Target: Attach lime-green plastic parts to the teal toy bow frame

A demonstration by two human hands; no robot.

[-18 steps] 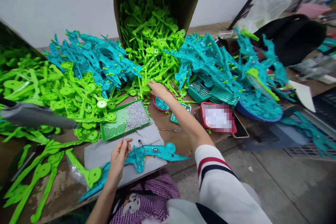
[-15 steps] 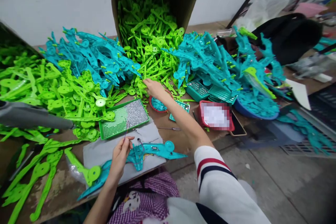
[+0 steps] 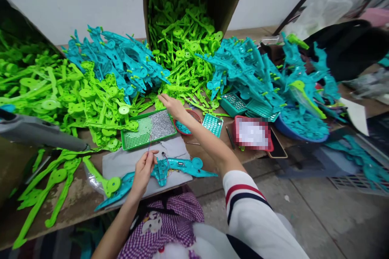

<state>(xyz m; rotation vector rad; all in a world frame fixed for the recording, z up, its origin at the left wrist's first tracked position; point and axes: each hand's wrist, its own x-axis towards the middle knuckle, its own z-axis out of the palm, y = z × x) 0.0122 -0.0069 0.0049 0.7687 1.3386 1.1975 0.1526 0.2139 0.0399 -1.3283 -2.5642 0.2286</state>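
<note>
My left hand point(image 3: 145, 168) pinches a thin wire above a turquoise plastic part point(image 3: 182, 164), which lies on a grey cloth point(image 3: 117, 162). Wires and a small black piece show on that part's middle. My right hand point(image 3: 172, 107) reaches forward past the green tray point(image 3: 136, 133), over the near edge of the lime-green parts. Its fingers are bent together, and what they hold, if anything, is too small to make out. Small silvery pieces point(image 3: 163, 124) fill the tray's right half. Just under my right forearm sits a red round basket point(image 3: 194, 116) with turquoise bits.
An open carton point(image 3: 232, 2) spills lime-green parts point(image 3: 182, 44). Turquoise parts are heaped left point(image 3: 121, 58) and right point(image 3: 240, 62). To the right stand a red tub point(image 3: 270, 141), a phone point(image 3: 279, 149) and a blue basin point(image 3: 304, 131). A grey tool point(image 3: 45, 131) juts in from the left.
The view has shifted a little. My right hand has drawn slightly left and back, from the lime-green pile towards the tray. My left hand still pinches the wire.
</note>
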